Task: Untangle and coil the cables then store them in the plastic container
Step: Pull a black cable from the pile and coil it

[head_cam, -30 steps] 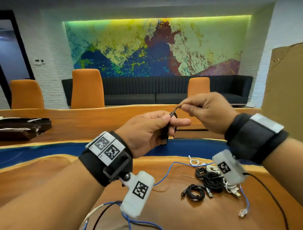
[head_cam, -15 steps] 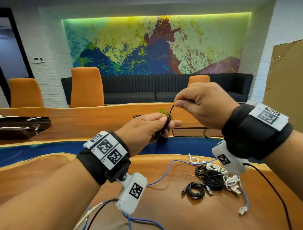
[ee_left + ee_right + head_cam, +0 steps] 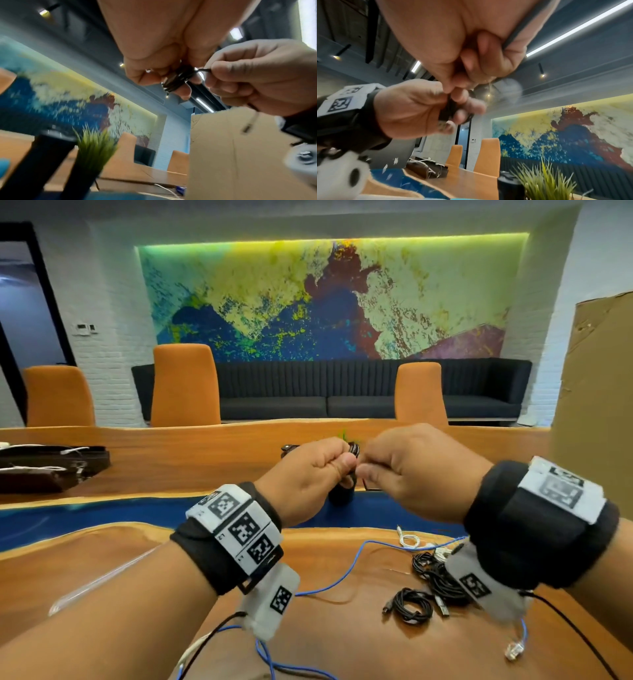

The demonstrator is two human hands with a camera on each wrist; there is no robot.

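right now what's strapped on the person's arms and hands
Both forearms are bare, no sleeves. The left hand has a wide black wrist strap with a white band of three square black-and-white markers. Under it hangs a white camera pod with one marker and a black lead. The right hand wears a matching black strap with a white marker patch and its own white pod.

No legible text, brand or number is visible. The wristbands (image 3: 239,529) carry only square black-and-white fiducial marker patterns.
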